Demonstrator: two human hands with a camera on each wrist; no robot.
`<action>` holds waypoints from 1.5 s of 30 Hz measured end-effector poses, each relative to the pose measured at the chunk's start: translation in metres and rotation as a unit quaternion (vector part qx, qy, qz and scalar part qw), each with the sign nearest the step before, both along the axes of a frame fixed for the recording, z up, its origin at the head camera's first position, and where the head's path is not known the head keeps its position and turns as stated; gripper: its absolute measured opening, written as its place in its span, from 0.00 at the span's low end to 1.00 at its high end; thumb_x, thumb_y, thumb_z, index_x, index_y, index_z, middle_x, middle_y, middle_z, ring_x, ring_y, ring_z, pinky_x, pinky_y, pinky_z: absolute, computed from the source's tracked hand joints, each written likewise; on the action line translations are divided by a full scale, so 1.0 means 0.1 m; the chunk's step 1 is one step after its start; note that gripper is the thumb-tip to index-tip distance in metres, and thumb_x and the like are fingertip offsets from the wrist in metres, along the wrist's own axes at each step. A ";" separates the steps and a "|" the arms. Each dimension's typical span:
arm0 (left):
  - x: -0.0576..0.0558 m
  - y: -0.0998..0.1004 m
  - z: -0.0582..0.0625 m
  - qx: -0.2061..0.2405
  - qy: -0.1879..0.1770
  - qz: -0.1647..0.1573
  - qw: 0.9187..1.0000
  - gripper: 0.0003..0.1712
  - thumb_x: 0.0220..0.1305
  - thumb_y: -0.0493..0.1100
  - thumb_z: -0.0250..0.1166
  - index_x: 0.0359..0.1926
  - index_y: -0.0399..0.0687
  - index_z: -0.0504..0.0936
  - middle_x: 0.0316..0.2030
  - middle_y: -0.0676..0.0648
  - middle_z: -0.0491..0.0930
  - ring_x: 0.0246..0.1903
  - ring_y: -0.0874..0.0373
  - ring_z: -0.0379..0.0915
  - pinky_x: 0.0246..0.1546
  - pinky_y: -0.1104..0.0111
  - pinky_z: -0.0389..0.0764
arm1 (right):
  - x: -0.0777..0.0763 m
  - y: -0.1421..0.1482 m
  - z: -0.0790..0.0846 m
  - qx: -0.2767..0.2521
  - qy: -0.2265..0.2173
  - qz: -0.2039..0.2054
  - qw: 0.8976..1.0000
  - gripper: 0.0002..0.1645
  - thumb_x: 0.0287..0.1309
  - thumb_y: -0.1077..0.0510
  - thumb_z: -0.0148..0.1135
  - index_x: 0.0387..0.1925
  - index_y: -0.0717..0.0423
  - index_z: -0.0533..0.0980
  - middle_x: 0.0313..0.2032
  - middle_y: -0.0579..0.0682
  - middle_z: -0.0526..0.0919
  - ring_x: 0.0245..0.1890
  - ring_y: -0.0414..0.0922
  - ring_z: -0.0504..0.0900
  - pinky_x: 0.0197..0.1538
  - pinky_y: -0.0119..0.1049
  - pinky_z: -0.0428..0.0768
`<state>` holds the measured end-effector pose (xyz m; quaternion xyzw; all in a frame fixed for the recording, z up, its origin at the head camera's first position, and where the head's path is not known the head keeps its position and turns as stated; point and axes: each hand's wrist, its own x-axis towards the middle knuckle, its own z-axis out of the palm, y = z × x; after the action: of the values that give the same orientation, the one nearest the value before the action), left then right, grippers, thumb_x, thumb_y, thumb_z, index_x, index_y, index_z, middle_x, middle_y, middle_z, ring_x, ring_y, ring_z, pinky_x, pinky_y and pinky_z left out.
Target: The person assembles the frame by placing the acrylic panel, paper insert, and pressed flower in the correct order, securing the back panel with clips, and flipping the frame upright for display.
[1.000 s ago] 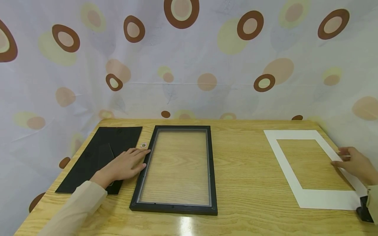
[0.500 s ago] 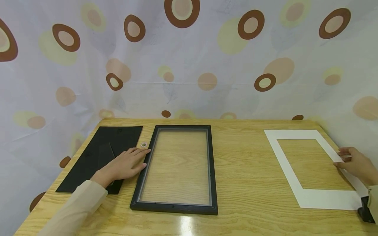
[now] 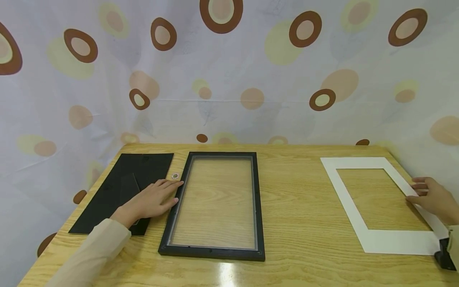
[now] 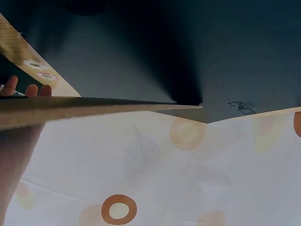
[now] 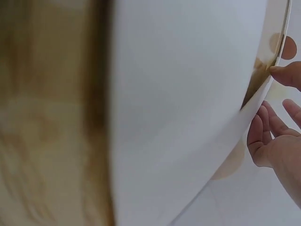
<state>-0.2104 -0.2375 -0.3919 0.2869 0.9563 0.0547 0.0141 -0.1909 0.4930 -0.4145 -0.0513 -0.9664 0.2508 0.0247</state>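
Observation:
A black picture frame point(image 3: 210, 252) with a clear pane point(image 3: 218, 199) lies flat mid-table in the head view. My left hand point(image 3: 152, 200) rests its straight fingers on the frame's left rail. Under that forearm is a black backing board point(image 3: 152, 169) with its easel stand point(image 3: 128, 187); the board point(image 4: 244, 56) fills much of the left wrist view. At the right, my right hand point(image 3: 435, 201) pinches the long outer side of a white picture mat point(image 3: 398, 242). In the right wrist view, the thumb lies at the mat's point(image 5: 188, 94) inner edge and the other fingers at its outer edge.
A small flower sticker point(image 3: 175, 175) is on the wooden table point(image 3: 294, 223) beside the frame. Patterned cloth point(image 3: 229, 67) hangs behind the table and along both sides. A black wrist mount point(image 3: 444, 257) sits under the right sleeve, near the mat's corner.
The right hand's thumb has shifted slightly to the right along the mat's side. The left hand, frame and backing board stay where they were.

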 end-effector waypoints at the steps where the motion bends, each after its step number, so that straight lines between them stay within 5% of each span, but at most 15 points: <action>1: 0.00 0.00 0.00 0.001 -0.001 0.000 1.000 0.33 0.67 0.58 0.49 0.68 0.52 0.59 0.66 0.45 0.61 0.63 0.44 0.56 0.58 0.44 0.60 | 0.00 0.00 0.00 -0.003 -0.003 -0.001 1.000 0.42 0.54 0.59 0.61 0.56 0.83 0.49 0.49 0.82 0.59 0.46 0.74 0.63 0.32 0.45 0.76; 9: 0.01 0.00 -0.01 0.001 -0.002 0.004 1.000 0.33 0.67 0.58 0.48 0.68 0.53 0.59 0.66 0.45 0.61 0.63 0.43 0.56 0.58 0.43 0.60 | -0.02 0.02 0.00 -0.002 -0.012 -0.014 1.000 0.40 0.58 0.55 0.58 0.58 0.78 0.52 0.51 0.84 0.57 0.49 0.75 0.60 0.41 0.60 0.70; 22: 0.01 0.00 -0.01 -0.004 -0.002 0.006 1.000 0.32 0.67 0.58 0.48 0.68 0.53 0.59 0.66 0.45 0.61 0.63 0.43 0.56 0.57 0.42 0.60 | -0.04 0.00 0.00 -0.014 0.010 -0.008 1.000 0.34 0.61 0.57 0.53 0.58 0.78 0.55 0.54 0.82 0.55 0.47 0.74 0.59 0.40 0.59 0.69; 25: 0.01 0.00 -0.01 -0.004 -0.003 0.008 1.000 0.32 0.67 0.58 0.48 0.68 0.53 0.59 0.66 0.45 0.61 0.63 0.43 0.56 0.57 0.42 0.60 | -0.04 0.00 -0.01 -0.021 0.018 -0.011 1.000 0.33 0.60 0.59 0.53 0.57 0.79 0.55 0.53 0.81 0.55 0.46 0.73 0.61 0.39 0.52 0.71; 28: 0.02 0.00 -0.01 -0.004 -0.004 0.009 1.000 0.32 0.67 0.58 0.48 0.68 0.53 0.59 0.66 0.45 0.61 0.63 0.43 0.56 0.57 0.42 0.59 | -0.04 0.01 0.00 -0.025 0.027 -0.015 0.999 0.33 0.59 0.59 0.54 0.57 0.79 0.56 0.53 0.80 0.58 0.37 0.49 0.73 0.34 0.33 0.72; 30: 0.02 0.00 -0.01 -0.002 -0.004 0.008 1.000 0.32 0.67 0.58 0.48 0.68 0.53 0.59 0.66 0.45 0.61 0.63 0.43 0.55 0.58 0.42 0.59 | -0.04 0.02 0.01 -0.030 0.028 -0.019 0.999 0.33 0.59 0.58 0.55 0.57 0.79 0.57 0.53 0.79 0.59 0.31 0.28 0.69 0.28 0.23 0.67; 31: 0.02 0.00 -0.01 -0.002 -0.004 0.008 1.000 0.32 0.67 0.58 0.48 0.68 0.53 0.59 0.66 0.45 0.61 0.63 0.43 0.55 0.58 0.42 0.59 | -0.04 0.02 0.02 -0.032 0.026 -0.023 0.999 0.34 0.59 0.57 0.55 0.57 0.78 0.57 0.53 0.79 0.59 0.30 0.27 0.68 0.25 0.20 0.64; 33: 0.02 0.00 0.00 -0.003 -0.004 0.007 1.000 0.32 0.67 0.58 0.48 0.68 0.53 0.58 0.66 0.45 0.60 0.63 0.43 0.55 0.58 0.42 0.59 | -0.05 0.02 0.02 -0.036 0.019 -0.033 0.999 0.34 0.60 0.55 0.54 0.58 0.77 0.57 0.54 0.78 0.59 0.32 0.30 0.70 0.27 0.21 0.63; 35: 0.02 0.00 0.00 -0.002 -0.005 0.007 1.000 0.32 0.67 0.58 0.48 0.68 0.53 0.58 0.66 0.45 0.60 0.64 0.43 0.55 0.58 0.42 0.59 | -0.05 0.02 0.03 -0.052 0.006 -0.039 0.998 0.36 0.61 0.53 0.52 0.59 0.77 0.55 0.56 0.78 0.57 0.46 0.53 0.72 0.39 0.29 0.71; 37: 0.01 0.00 0.00 -0.001 -0.006 0.008 1.000 0.32 0.67 0.58 0.48 0.68 0.53 0.58 0.66 0.45 0.60 0.64 0.43 0.55 0.58 0.43 0.60 | -0.05 0.02 0.03 -0.069 -0.004 -0.045 0.997 0.37 0.62 0.51 0.50 0.61 0.75 0.54 0.58 0.78 0.54 0.56 0.71 0.55 0.50 0.45 0.69; 40: 0.01 0.00 0.00 0.002 -0.008 0.007 1.000 0.32 0.67 0.58 0.48 0.68 0.53 0.58 0.66 0.45 0.60 0.64 0.43 0.55 0.58 0.43 0.60 | -0.05 0.04 0.01 -0.103 -0.010 -0.048 0.993 0.36 0.63 0.49 0.49 0.64 0.69 0.55 0.60 0.78 0.50 0.62 0.73 0.44 0.57 0.66 0.54; 45: 0.01 0.00 0.00 0.001 -0.008 0.009 1.000 0.32 0.67 0.58 0.48 0.68 0.53 0.58 0.66 0.45 0.60 0.64 0.43 0.55 0.58 0.44 0.60 | -0.08 0.05 -0.01 -0.125 -0.002 -0.064 0.990 0.32 0.62 0.50 0.50 0.63 0.62 0.58 0.60 0.77 0.49 0.62 0.71 0.45 0.60 0.66 0.50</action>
<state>-0.2093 -0.2370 -0.3920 0.2781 0.9585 0.0584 0.0213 -0.1991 0.4982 -0.4160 -0.1160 -0.9223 0.3671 0.0324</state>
